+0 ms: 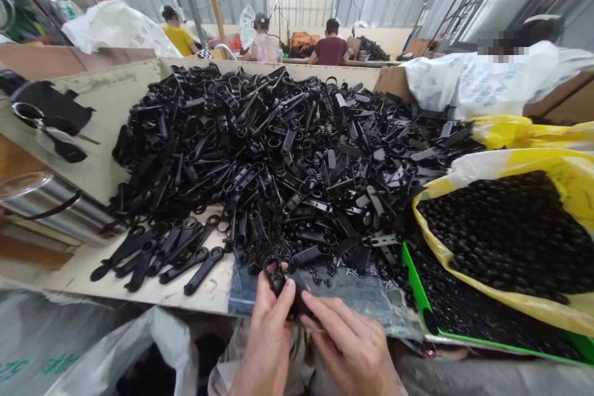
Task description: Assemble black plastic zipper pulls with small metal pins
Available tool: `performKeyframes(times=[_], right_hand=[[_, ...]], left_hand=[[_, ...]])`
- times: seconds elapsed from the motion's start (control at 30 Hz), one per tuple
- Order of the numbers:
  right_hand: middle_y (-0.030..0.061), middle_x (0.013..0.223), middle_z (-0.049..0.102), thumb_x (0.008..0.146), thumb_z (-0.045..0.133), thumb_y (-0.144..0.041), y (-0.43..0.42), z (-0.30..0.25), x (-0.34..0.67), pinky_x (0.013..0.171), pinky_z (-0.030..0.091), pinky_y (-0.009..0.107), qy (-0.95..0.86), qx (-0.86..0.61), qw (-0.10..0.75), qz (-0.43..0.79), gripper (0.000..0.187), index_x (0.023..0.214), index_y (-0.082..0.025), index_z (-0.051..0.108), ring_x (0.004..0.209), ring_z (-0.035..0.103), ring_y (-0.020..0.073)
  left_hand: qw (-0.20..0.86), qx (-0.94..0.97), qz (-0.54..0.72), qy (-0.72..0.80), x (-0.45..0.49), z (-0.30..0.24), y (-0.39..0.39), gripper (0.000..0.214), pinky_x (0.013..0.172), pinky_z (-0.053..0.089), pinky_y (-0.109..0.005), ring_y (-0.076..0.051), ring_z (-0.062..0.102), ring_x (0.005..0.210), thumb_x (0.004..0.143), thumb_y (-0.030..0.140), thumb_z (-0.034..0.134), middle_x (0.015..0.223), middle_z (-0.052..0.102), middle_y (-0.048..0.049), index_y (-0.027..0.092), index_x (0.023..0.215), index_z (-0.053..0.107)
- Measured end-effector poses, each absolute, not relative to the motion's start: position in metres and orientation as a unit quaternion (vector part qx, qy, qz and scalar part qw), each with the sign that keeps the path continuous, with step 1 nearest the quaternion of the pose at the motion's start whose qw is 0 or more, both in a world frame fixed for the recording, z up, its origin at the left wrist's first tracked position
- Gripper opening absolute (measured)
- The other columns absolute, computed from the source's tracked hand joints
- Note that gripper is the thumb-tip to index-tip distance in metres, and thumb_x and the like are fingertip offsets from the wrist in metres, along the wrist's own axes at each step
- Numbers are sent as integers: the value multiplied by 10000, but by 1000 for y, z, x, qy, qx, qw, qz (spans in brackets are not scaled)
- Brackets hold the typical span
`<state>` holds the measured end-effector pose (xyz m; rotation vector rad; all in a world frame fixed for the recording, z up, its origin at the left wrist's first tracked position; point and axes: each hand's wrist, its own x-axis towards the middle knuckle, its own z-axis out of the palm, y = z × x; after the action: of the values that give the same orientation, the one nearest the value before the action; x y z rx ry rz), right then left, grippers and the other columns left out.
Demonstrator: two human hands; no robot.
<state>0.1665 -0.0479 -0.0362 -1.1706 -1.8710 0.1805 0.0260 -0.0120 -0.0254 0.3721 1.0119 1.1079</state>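
Observation:
My left hand [269, 334] is closed round a black plastic handle part [277, 278] with a ring at its upper end. Fingers of my right hand [352, 340] pinch a flat black plastic strip [299, 297] against that part's right side. Both hands are close together over the front edge of the bench, above my lap. Just beyond them, a large heap of black plastic parts [223, 130] covers the bench, with ringed pieces to the left and flat strips to the right. Small screws [352, 272] lie scattered on a blue cloth mat [371, 300].
Several ringed black handles [204, 269] lie at front left, near a steel flask [60, 204]. On the right are a yellow-edged bag of small black round pieces [510, 235] and a green tray [417, 291]. An open white sack [171, 346] sits below left. People work in the background.

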Motion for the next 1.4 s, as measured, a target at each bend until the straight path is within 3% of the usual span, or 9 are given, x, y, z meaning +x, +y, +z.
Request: performKeyframes(times=[0.13,0.3,0.63,0.87,1.03,1.2,1.27,1.33,1.4], right_hand=[[80,1111,797,1000,604,-105,-56,-40,175,783,642,255,-724,-480,488,79,451,1429,-241,603,924,787,194],[83,1092,805,976,656,-96,-59,-43,168,780,647,281,-740,-455,491,68,515,1467,-230,575,918,789,208],[82,1036,816,991,649,-122,-59,-48,159,722,593,318,-744,-493,450,13,415,1397,-206,621,832,774,210],[72,872,805,990,647,-114,-52,-42,149,601,519,299,-729,-477,484,-74,242,1223,-123,712,669,718,176],[63,819,786,1016,614,-129,-51,-39,147,630,490,317,-729,-494,468,-72,198,1177,-110,727,650,682,177],[56,745,713,1037,577,-227,-57,-44,149,577,446,328,-737,-541,399,-64,237,1186,-137,738,601,575,202],[60,772,703,1028,581,-240,-60,-45,152,573,452,317,-741,-545,391,-26,229,1168,-160,744,628,582,207],[52,796,696,1028,572,-228,-60,-43,156,595,469,285,-721,-551,412,78,197,1085,-188,757,667,612,191],[22,753,658,1018,598,-269,-57,-40,161,578,463,247,-643,-582,443,225,171,1009,-204,755,642,604,161]], left_hand=[[780,96,466,407,22,-21,-9,451,861,523,-345,-236,685,1005,730,331,836,1102,760,-70,223,1140,683],[804,84,465,361,26,-23,-12,395,995,501,-386,-239,682,1042,747,280,743,1115,775,-89,206,1135,729],[807,50,468,358,32,-33,-20,372,908,573,-313,-201,722,975,783,288,816,1067,789,-93,186,1137,760],[770,21,474,426,41,-5,-21,195,868,606,-263,-183,748,964,941,118,650,1016,785,-133,109,1114,741],[739,26,493,458,46,-4,-22,187,814,617,-234,-164,757,915,901,112,714,1011,789,-100,147,1082,744],[730,115,478,475,42,-20,-24,384,747,593,-224,-164,729,839,812,353,845,900,765,-58,162,1123,725],[716,150,460,503,38,-29,-25,519,745,579,-224,-180,719,890,764,435,875,960,760,-66,176,1181,705],[694,178,444,537,34,-36,-26,606,729,563,-221,-196,704,957,745,477,879,1070,748,-90,189,1240,680],[684,241,418,547,29,-39,-27,615,644,533,-214,-176,682,843,774,536,837,979,735,-68,190,1256,675]])
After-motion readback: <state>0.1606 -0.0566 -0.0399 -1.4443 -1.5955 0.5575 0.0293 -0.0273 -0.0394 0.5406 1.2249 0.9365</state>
